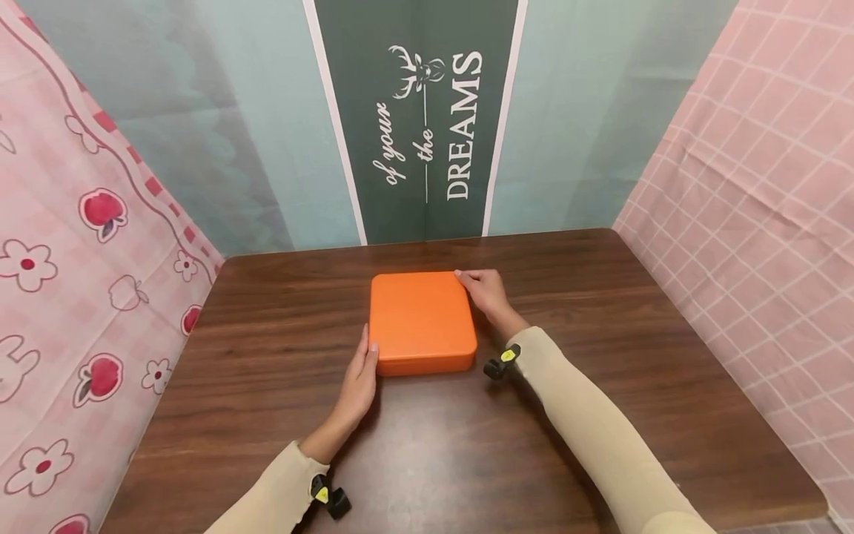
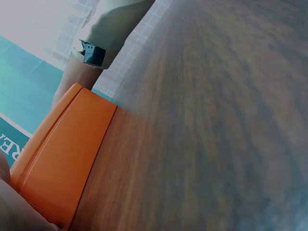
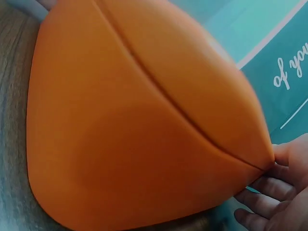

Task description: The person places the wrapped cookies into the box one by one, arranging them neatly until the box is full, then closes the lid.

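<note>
A square orange box (image 1: pixel 422 315) with rounded corners and its lid closed lies on the brown wooden table (image 1: pixel 300 311). My left hand (image 1: pixel 359 382) holds its front left corner, the fingers along the left side and the thumb at the front. At the back right corner my right hand (image 1: pixel 487 291) grips the box, thumb near the top edge. The right wrist view shows the fingers (image 3: pixel 269 190) bent around that corner, and the seam between lid and base runs along the side. Inside the box nothing shows.
Behind the table hangs a green and blue cloth (image 1: pixel 427 215) with white lettering. A pink flowered cloth (image 1: pixel 100 297) borders the left side, a pink checked one (image 1: pixel 740 222) the right. Each sleeve carries a small black camera (image 1: pixel 330 498) at the wrist.
</note>
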`<state>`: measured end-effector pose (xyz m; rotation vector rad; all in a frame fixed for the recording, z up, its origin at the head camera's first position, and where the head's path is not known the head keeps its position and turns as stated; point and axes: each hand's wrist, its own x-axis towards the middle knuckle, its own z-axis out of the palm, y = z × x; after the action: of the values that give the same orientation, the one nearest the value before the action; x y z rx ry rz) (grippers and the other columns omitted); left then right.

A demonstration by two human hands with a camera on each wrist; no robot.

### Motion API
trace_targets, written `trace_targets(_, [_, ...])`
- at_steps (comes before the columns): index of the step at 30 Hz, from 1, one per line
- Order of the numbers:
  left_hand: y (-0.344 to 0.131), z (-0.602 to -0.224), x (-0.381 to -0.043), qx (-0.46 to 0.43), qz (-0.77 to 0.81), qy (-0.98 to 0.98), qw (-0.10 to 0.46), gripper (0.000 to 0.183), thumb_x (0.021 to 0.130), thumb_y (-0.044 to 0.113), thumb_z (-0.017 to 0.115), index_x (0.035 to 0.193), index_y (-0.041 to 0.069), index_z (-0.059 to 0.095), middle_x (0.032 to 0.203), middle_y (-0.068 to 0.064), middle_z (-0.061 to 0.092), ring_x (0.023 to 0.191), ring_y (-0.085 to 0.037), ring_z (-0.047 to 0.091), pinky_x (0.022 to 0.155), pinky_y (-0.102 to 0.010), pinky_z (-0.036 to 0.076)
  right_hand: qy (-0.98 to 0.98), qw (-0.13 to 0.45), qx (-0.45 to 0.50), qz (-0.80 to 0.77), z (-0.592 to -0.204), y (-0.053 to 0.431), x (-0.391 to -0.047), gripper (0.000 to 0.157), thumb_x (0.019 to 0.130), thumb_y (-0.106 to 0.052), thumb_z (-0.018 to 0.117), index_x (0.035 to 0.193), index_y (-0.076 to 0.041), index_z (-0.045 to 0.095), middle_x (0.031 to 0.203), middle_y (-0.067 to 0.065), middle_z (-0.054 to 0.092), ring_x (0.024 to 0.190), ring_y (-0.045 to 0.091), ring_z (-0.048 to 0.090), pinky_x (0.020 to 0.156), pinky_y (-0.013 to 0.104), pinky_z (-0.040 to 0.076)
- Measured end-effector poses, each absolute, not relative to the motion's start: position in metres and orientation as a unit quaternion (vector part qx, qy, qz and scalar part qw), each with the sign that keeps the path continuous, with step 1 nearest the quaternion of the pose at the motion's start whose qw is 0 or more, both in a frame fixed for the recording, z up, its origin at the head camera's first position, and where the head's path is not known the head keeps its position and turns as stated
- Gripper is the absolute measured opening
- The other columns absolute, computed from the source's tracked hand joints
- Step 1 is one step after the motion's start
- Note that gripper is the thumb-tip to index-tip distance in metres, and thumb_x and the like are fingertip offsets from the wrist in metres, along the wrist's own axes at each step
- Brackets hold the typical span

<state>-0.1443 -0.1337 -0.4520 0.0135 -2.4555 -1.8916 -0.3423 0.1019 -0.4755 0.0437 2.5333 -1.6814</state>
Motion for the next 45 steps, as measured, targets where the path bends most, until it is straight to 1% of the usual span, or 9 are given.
trace_targets(6, [-0.131,-0.452,-0.146,0.001,-0.619,-0.785,0.023,0.05,0.105,0.015,0.027,0.149,-0.001,0.011,0.155,-0.017,0.011,0.142,-0.029,0.01,0.115,-0.045,0.009,0.826,0.04,0.028,-0.562,-0.473,0.103,-0.343,0.036,0.086,-0.043,0.066,0.101,-0.012,0.076,0.098,0.003,0.071,0.089,0.021,0.059,0.078,0.034,0.05])
trace_targets(11, [-0.135,-0.463,-0.154,0.013,-0.635,-0.772,0.01,0.052,0.105,0.018,0.029,0.149,-0.001,0.01,0.156,-0.017,0.01,0.143,-0.029,0.008,0.115,-0.046,0.008,0.834,0.038,0.023,-0.55,-0.472,0.105,-0.344,0.036,0.086,-0.045,0.065,0.098,-0.013,0.077,0.096,0.003,0.071,0.085,0.02,0.058,0.07,0.03,0.049])
trace_targets(12, [-0.136,-0.467,-0.156,0.019,-0.638,-0.77,0.005,0.053,0.105,0.021,0.029,0.15,0.0,0.01,0.156,-0.016,0.009,0.143,-0.028,0.007,0.115,-0.046,0.007,0.835,0.037,0.013,-0.549,-0.473,0.106,-0.344,0.036,0.088,-0.044,0.063,0.093,-0.012,0.078,0.088,0.003,0.07,0.079,0.02,0.056,0.065,0.029,0.047])
trace_targets(16, [-0.144,-0.479,-0.168,0.042,-0.64,-0.767,-0.007,0.058,0.104,0.035,0.026,0.151,0.006,0.009,0.157,-0.01,0.008,0.143,-0.023,0.007,0.115,-0.043,0.006,0.849,0.026,-0.022,-0.527,-0.469,0.113,-0.333,0.044,0.094,-0.044,0.053,0.113,-0.008,0.07,0.112,0.005,0.067,0.103,0.02,0.06,0.086,0.034,0.049])
trace_targets(20, [-0.152,-0.477,-0.188,0.033,-0.624,-0.781,0.009,0.06,0.104,0.039,0.026,0.152,0.007,0.011,0.157,-0.008,0.011,0.143,-0.02,0.009,0.116,-0.039,0.007,0.849,0.029,-0.039,-0.527,-0.466,0.122,-0.304,0.06,0.096,-0.049,0.046,0.137,-0.005,0.049,0.142,0.004,0.046,0.132,0.021,0.039,0.109,0.041,0.03])
trace_targets(25, [-0.162,-0.476,-0.224,0.003,-0.574,-0.818,0.035,0.057,0.104,0.036,0.027,0.151,0.006,0.017,0.156,-0.006,0.018,0.142,-0.018,0.015,0.115,-0.038,0.012,0.826,0.06,-0.042,-0.56,-0.472,0.128,-0.259,0.063,0.096,-0.045,0.049,0.142,-0.003,0.04,0.144,0.007,0.042,0.133,0.02,0.038,0.109,0.039,0.03])
trace_targets(31, [-0.165,-0.481,-0.254,-0.019,-0.579,-0.815,-0.003,0.053,0.104,0.032,0.029,0.15,0.008,0.02,0.154,-0.002,0.022,0.141,-0.016,0.019,0.114,-0.039,0.016,0.816,0.067,-0.04,-0.572,-0.48,0.132,-0.218,0.056,0.095,-0.04,0.053,0.14,-0.007,0.046,0.142,0.005,0.045,0.133,0.019,0.037,0.11,0.039,0.027])
trace_targets(37, [-0.166,-0.483,-0.268,-0.011,-0.601,-0.799,-0.005,0.052,0.104,0.032,0.03,0.149,0.007,0.025,0.153,-0.004,0.026,0.14,-0.016,0.02,0.115,-0.037,0.015,0.836,0.057,-0.067,-0.542,-0.478,0.128,-0.202,0.056,0.095,-0.04,0.053,0.137,-0.003,0.047,0.139,0.008,0.047,0.131,0.022,0.039,0.109,0.041,0.028])
trace_targets(45, [-0.163,-0.481,-0.278,0.014,-0.609,-0.793,0.007,0.048,0.104,0.031,0.032,0.145,0.006,0.037,0.146,-0.01,0.04,0.135,-0.018,0.033,0.112,-0.036,0.024,0.835,0.04,-0.087,-0.542,-0.478,0.126,-0.2,0.052,0.096,-0.034,0.054,0.135,0.0,0.049,0.138,0.008,0.047,0.13,0.022,0.041,0.109,0.04,0.029])
